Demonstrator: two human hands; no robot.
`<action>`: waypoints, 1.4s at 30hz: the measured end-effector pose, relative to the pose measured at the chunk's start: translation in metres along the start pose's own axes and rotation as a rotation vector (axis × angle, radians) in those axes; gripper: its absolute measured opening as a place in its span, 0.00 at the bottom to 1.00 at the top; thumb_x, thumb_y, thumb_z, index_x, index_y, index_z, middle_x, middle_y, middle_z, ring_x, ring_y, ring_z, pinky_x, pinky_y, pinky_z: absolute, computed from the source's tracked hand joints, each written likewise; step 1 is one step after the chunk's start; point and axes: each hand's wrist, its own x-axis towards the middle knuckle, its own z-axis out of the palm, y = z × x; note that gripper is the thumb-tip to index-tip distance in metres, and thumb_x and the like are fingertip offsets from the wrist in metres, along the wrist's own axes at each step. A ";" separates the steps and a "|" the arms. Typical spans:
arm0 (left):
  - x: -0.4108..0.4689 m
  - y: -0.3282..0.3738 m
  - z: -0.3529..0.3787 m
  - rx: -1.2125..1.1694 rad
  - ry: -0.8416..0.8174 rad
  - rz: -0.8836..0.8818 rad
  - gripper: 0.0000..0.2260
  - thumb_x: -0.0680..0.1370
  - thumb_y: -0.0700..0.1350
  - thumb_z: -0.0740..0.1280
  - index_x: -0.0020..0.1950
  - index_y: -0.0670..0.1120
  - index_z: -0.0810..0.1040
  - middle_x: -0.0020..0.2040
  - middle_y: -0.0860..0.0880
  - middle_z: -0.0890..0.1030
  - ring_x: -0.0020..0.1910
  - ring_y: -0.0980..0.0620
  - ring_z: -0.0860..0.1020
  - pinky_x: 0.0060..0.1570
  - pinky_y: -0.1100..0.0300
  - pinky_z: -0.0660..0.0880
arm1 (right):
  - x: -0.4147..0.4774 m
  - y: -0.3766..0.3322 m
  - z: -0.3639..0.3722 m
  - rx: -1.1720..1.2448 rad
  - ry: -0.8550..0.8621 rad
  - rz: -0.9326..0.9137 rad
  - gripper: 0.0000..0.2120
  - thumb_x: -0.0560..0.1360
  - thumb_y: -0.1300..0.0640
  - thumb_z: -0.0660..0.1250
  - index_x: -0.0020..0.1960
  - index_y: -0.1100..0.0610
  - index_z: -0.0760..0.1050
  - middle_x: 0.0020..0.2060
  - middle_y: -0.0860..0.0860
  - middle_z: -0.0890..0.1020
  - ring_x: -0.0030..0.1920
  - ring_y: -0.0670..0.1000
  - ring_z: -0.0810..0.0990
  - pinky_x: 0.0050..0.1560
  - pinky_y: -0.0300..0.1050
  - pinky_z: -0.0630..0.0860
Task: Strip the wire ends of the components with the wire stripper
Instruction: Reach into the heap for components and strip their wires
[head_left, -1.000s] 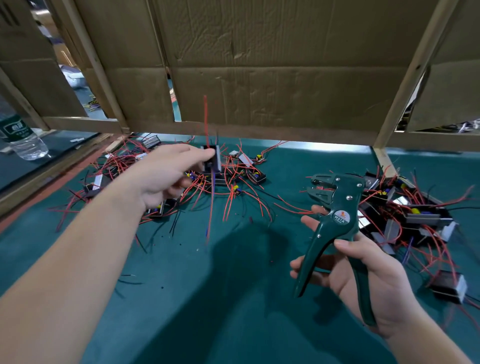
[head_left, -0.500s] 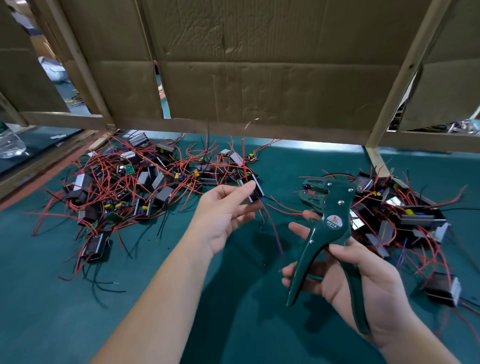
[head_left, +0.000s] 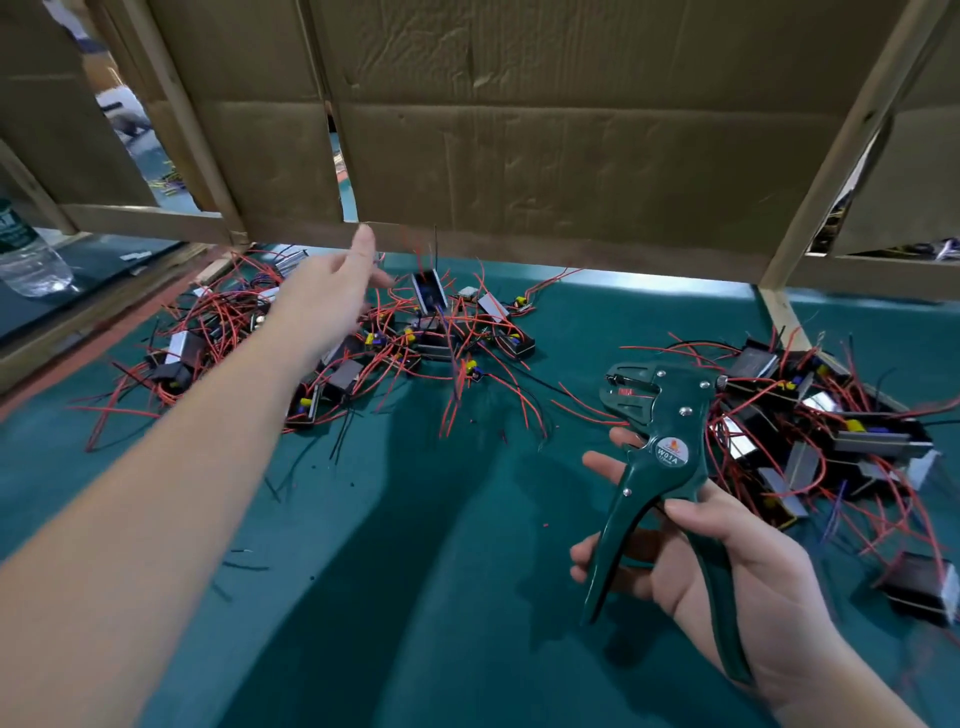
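Observation:
My right hand (head_left: 737, 566) grips the handles of a green wire stripper (head_left: 667, 447), jaws pointing up and left, above the green mat. My left hand (head_left: 327, 301) reaches out over the left pile of components (head_left: 441, 348), fingers straight and holding nothing. A small black-and-silver component (head_left: 429, 291) with red and black wires stands tilted on that pile just right of my fingertips. A second pile of components (head_left: 841, 436) with red wires lies to the right of the stripper.
A cardboard wall (head_left: 519, 130) on a wooden frame (head_left: 841, 156) closes off the back of the green mat (head_left: 363, 571). A clear water bottle (head_left: 26, 254) stands at the far left. Short wire scraps lie scattered on the mat.
My left hand brought a component from the left pile to the stripper, then swung back out over that pile and let go. My right hand with the stripper has barely moved.

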 end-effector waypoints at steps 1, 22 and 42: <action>0.004 -0.005 -0.010 0.269 0.016 0.029 0.23 0.81 0.59 0.55 0.41 0.47 0.82 0.40 0.46 0.80 0.42 0.46 0.78 0.42 0.56 0.73 | 0.000 0.000 0.000 -0.006 -0.005 -0.003 0.27 0.59 0.60 0.65 0.59 0.55 0.80 0.63 0.59 0.78 0.38 0.70 0.79 0.44 0.70 0.76; 0.001 -0.102 -0.049 0.940 -0.008 -0.112 0.22 0.74 0.53 0.72 0.61 0.41 0.74 0.54 0.39 0.78 0.51 0.38 0.77 0.47 0.47 0.77 | -0.001 0.003 0.001 -0.020 0.027 -0.015 0.25 0.66 0.61 0.58 0.62 0.57 0.76 0.61 0.60 0.79 0.38 0.70 0.79 0.43 0.69 0.77; 0.005 -0.015 -0.063 -0.222 0.368 0.108 0.06 0.78 0.46 0.69 0.49 0.44 0.80 0.34 0.49 0.81 0.28 0.56 0.79 0.33 0.60 0.78 | -0.001 0.001 0.001 -0.006 0.018 -0.023 0.26 0.66 0.61 0.57 0.64 0.57 0.74 0.61 0.61 0.79 0.36 0.69 0.80 0.43 0.69 0.77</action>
